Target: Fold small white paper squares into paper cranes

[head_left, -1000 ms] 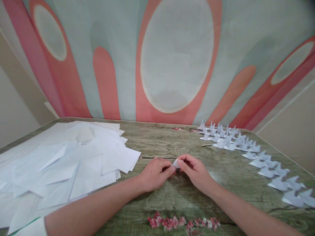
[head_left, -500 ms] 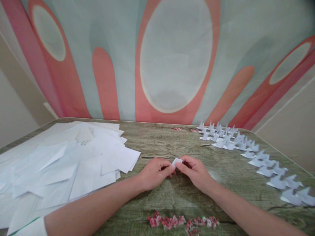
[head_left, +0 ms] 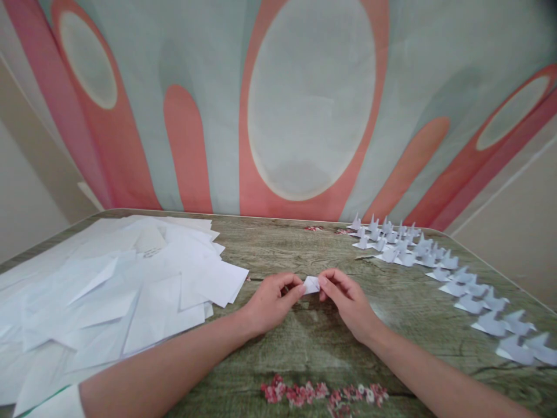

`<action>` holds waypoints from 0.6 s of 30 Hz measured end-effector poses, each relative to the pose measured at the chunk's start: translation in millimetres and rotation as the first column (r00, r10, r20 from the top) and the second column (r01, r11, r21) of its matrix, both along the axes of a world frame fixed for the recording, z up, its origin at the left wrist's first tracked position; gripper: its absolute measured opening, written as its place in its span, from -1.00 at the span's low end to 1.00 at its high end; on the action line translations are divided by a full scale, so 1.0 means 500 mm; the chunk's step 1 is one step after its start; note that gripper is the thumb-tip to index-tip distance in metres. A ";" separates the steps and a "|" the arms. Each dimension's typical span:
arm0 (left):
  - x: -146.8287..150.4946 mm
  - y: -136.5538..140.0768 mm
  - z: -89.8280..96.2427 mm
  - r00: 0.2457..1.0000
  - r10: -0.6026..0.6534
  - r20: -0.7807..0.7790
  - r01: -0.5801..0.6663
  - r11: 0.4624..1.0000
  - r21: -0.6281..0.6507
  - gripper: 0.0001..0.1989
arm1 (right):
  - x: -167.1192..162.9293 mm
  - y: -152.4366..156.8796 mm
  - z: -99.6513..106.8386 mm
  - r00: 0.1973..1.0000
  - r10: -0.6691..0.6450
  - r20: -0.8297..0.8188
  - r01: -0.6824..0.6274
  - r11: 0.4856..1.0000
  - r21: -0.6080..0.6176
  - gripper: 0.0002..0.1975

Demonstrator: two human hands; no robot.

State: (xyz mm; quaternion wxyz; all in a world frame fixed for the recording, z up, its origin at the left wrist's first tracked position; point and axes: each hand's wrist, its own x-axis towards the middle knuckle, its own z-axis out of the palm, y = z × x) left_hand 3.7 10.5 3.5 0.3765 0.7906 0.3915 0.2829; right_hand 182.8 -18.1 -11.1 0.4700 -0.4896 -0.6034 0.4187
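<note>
A small folded piece of white paper (head_left: 311, 285) is held just above the middle of the table. My left hand (head_left: 274, 299) pinches its left edge between thumb and fingers. At its right edge, my right hand (head_left: 346, 299) grips it the same way. Most of the paper's face shows between the two hands, with a crease across it; the ends are hidden under my fingertips.
Loose white paper sheets (head_left: 156, 302) lie in a spread pile on the left. Several folded white paper cranes (head_left: 489, 321) stand in rows along the right side. The wood-patterned table (head_left: 278, 249) meets a painted wall (head_left: 221, 145) behind. Pink flowers (head_left: 300, 393) are printed near the front.
My fingers have shifted outward to the paper's two ends, so more of it shows. The paper now lies flatter and more level between my hands.
</note>
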 end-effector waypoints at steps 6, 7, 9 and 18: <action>0.001 -0.001 -0.003 1.000 -0.001 0.011 0.001 1.000 0.023 -0.79 | 0.001 -0.001 -0.001 1.000 0.028 -0.009 -0.028 1.000 0.001 -0.81; 0.002 -0.001 -0.004 1.000 0.006 0.014 -0.007 1.000 0.020 -0.80 | 0.000 -0.001 -0.002 0.999 0.032 -0.007 -0.032 0.999 0.010 -0.82; 0.003 -0.001 -0.003 0.999 0.025 0.019 -0.026 1.000 0.011 -0.82 | 0.000 0.000 -0.004 0.999 0.038 -0.009 -0.038 0.999 0.038 -0.85; 0.001 -0.002 0.001 0.998 0.043 0.041 -0.046 0.997 0.061 -0.91 | 0.003 0.002 -0.008 0.994 0.077 0.074 -0.086 0.988 0.127 -0.93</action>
